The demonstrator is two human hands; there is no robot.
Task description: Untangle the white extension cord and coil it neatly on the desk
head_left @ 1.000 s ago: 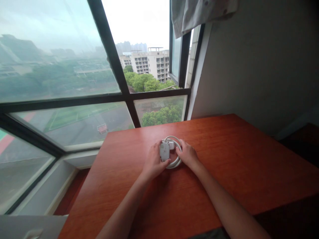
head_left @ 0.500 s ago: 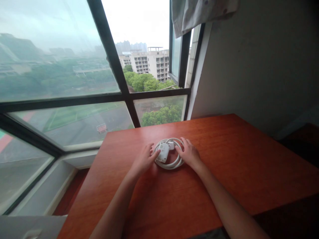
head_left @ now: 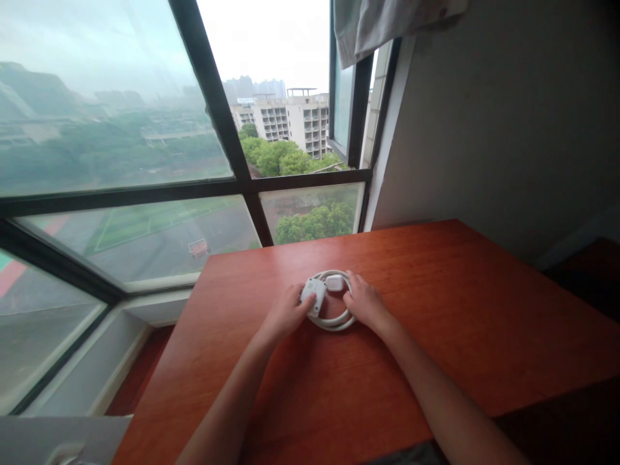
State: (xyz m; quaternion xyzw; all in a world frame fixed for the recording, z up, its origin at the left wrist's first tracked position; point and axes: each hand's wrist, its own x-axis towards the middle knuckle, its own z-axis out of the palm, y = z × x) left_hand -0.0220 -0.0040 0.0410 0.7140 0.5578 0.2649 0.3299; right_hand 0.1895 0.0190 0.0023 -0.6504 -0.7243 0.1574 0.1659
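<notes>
A white extension cord (head_left: 334,325) lies coiled in loops on the reddish-brown wooden table. At the coil's left side is its flat, squarish socket block (head_left: 317,292), and a smaller white plug (head_left: 334,282) lies at the back of the loop. My left hand (head_left: 291,308) is closed on the block, thumb on top and fingers along its far left edge. On the other side, my right hand (head_left: 364,299) wraps the cable loops, with the thumb inside the ring and the fingers over the outside. The undersides of both grips are hidden.
The wooden table (head_left: 465,310) reaches to the dark-framed windows (head_left: 303,184) at the back and left. A grey wall (head_left: 489,129) stands on the right. Cloth (head_left: 372,29) hangs at the top beside an opened window pane.
My left hand has closed on the socket block and tilted it slightly. My right hand's fingers have closed in around the cable loops, and the coil looks drawn together.
</notes>
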